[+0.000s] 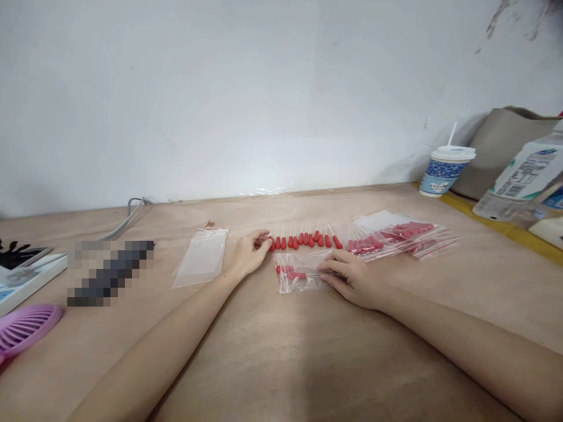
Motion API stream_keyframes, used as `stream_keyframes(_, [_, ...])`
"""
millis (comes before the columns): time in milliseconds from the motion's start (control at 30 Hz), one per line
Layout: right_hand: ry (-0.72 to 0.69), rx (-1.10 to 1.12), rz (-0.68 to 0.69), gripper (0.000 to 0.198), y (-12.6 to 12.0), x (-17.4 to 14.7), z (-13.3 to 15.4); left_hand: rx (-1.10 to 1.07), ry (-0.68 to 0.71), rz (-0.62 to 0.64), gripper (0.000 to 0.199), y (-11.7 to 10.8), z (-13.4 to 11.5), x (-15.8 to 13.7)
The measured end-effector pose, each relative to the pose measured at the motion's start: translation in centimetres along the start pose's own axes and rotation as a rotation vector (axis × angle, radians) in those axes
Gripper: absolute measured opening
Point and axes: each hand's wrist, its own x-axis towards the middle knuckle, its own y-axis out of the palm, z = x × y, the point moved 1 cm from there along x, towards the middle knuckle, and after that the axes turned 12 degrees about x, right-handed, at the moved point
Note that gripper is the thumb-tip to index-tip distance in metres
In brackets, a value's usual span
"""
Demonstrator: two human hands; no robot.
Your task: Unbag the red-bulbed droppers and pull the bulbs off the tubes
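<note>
Pale wall (220, 117) is rising behind a wood-grained tabletop (246, 363), where a purple handheld fan (33, 328) is lying at the far left. Flat zip bags (200, 258) are lying next, looking thin and slick, probably easiest to take by the zip edge. Just beyond them the left hand (253, 252) is reaching to the row's near end, its fingers curling with the tips touching a red bulb; from where I'm standing, I cannot tell whether they are pinching it. Red-bulbed droppers (301, 239), as they seem to be, are lying side by side, bulbs facing the person and slim pale stems pointing to the wall. They are looking light, the bulbs probably soft and grippy, the stems likely stiff and perhaps breakable, so the bulb is seeming the better place to hold. In front of the row a clear bag (290, 284) is lying flat with a few red bulbs inside; its film is looking limp and slippery. At its right end the right hand (352, 278) is resting, fingers loosely bent and touching the plastic; whether the thumb is clamping it, I cannot tell. Farther right, filled bags (398, 237) are overlapping in a pile, and a lidded paper cup (446, 170) is standing near the wall.
</note>
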Motion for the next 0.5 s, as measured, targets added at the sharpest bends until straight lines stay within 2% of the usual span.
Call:
stream_keyframes(200, [0.010,0.007,0.016,0.016,-0.09,-0.03,0.09,-0.006,-0.025,-0.019,0.040,0.46,0.49,0.21])
stream_keyframes(400, [0.020,-0.003,0.017,0.016,-0.12,0.06,0.16,-0.003,-0.040,-0.007,0.031,0.36,0.41,0.23])
stream_keyframes(500, [0.009,-0.007,0.025,0.017,-0.12,0.08,0.12,-0.002,-0.060,-0.011,0.044,0.43,0.34,0.24])
